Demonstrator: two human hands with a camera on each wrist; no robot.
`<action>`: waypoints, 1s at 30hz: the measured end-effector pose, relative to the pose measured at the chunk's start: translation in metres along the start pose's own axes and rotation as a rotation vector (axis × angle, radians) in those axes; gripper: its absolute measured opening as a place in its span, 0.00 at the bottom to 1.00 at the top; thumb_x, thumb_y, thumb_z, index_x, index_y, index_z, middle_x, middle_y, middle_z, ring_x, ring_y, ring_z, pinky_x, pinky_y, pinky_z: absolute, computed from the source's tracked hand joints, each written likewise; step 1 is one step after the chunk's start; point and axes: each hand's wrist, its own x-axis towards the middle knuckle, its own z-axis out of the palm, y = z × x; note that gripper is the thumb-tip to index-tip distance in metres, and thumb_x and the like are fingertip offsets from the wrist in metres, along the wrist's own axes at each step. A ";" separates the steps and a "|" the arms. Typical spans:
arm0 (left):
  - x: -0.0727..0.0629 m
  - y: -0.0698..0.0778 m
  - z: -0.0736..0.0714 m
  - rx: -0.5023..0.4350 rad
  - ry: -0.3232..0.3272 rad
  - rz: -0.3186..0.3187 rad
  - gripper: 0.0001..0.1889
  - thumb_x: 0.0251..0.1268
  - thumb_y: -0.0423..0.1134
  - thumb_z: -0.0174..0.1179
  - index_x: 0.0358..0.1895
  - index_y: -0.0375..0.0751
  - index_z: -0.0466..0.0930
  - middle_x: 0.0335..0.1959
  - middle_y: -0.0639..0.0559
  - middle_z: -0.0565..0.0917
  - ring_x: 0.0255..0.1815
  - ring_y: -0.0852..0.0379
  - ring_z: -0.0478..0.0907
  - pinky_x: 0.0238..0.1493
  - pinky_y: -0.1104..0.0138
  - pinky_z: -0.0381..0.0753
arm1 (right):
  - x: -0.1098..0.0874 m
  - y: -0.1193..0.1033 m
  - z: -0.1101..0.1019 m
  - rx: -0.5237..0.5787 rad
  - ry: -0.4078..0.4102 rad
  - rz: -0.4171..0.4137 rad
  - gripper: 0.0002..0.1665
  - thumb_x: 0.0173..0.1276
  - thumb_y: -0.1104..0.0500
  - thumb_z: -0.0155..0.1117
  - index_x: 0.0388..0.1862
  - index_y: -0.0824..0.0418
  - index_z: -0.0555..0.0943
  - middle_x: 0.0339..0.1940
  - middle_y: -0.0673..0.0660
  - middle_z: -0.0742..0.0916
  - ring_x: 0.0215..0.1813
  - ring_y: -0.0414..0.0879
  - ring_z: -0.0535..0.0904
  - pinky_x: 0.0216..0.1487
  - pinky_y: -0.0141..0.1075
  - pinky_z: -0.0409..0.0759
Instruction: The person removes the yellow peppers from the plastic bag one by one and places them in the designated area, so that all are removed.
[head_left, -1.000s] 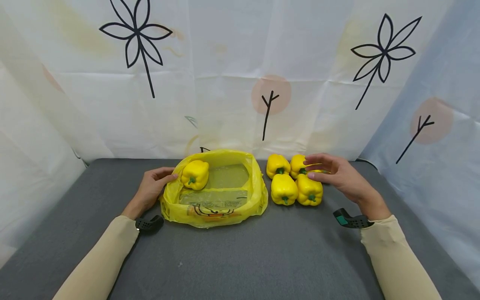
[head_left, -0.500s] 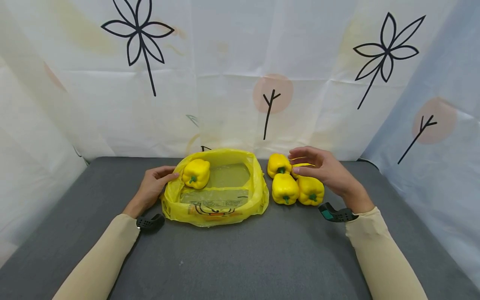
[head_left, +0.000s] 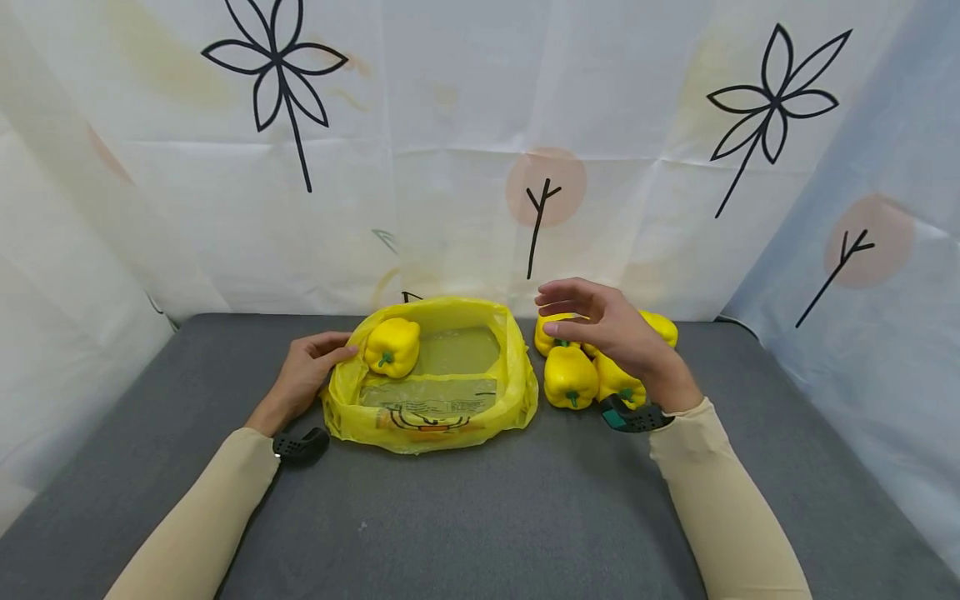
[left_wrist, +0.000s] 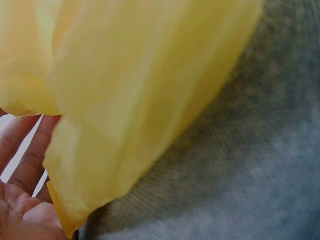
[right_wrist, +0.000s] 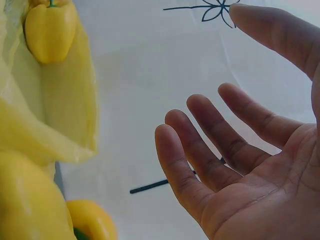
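Observation:
A yellow plastic bag (head_left: 431, 433) stands with its mouth spread and its rim rolled down. One yellow bell pepper (head_left: 392, 347) lies inside it, at the left. My left hand (head_left: 300, 371) holds the bag's left rim, thumb at the edge; in the left wrist view bag film hides part of that hand. To the bag's right, several yellow bell peppers (head_left: 571, 377) sit in a cluster. Above them hovers my right hand (head_left: 607, 329), fingers spread and slightly bent with nothing between them; it partly covers the rear peppers. The right wrist view shows its bare palm (right_wrist: 270, 195).
A dark grey cloth-covered table (head_left: 465, 525) lies under everything. Behind it hangs a pale curtain (head_left: 450, 192) printed with flowers and twigs, close to the bag's back. Another curtain (head_left: 885, 350) closes off the right side.
My right hand has moved left and a little farther back over the peppers, uncovering the right rear one. The left hand and the bag have stayed in place.

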 end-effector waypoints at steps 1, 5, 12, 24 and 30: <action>0.000 0.000 0.000 -0.003 0.000 -0.001 0.22 0.74 0.37 0.62 0.63 0.24 0.77 0.45 0.63 0.86 0.45 0.63 0.83 0.45 0.70 0.85 | 0.001 -0.001 0.002 0.007 -0.002 -0.008 0.31 0.71 0.61 0.68 0.71 0.63 0.73 0.66 0.61 0.79 0.67 0.58 0.74 0.58 0.40 0.81; 0.000 0.001 0.000 -0.004 -0.003 -0.004 0.22 0.75 0.37 0.62 0.63 0.24 0.76 0.45 0.63 0.86 0.46 0.63 0.83 0.45 0.70 0.85 | 0.007 -0.005 0.010 0.043 -0.013 -0.036 0.31 0.72 0.62 0.68 0.71 0.63 0.72 0.68 0.61 0.78 0.67 0.56 0.74 0.59 0.42 0.81; 0.000 -0.001 0.000 -0.001 0.000 -0.011 0.22 0.74 0.38 0.62 0.64 0.25 0.77 0.46 0.63 0.85 0.46 0.62 0.83 0.45 0.69 0.85 | 0.017 -0.012 0.021 0.100 -0.020 -0.068 0.31 0.72 0.65 0.66 0.72 0.64 0.71 0.68 0.61 0.77 0.68 0.56 0.73 0.63 0.43 0.78; -0.001 0.000 0.000 -0.021 0.000 -0.011 0.21 0.74 0.37 0.62 0.63 0.26 0.77 0.45 0.62 0.86 0.45 0.62 0.84 0.44 0.69 0.85 | 0.039 -0.013 0.042 0.181 -0.020 -0.101 0.30 0.72 0.65 0.65 0.72 0.64 0.72 0.67 0.61 0.78 0.68 0.57 0.73 0.67 0.47 0.75; 0.000 -0.001 0.000 -0.022 0.001 -0.004 0.20 0.74 0.37 0.62 0.62 0.26 0.78 0.45 0.62 0.86 0.45 0.62 0.84 0.44 0.69 0.85 | 0.050 -0.012 0.052 0.215 -0.024 -0.112 0.30 0.72 0.67 0.64 0.72 0.65 0.71 0.67 0.63 0.77 0.69 0.60 0.72 0.68 0.49 0.73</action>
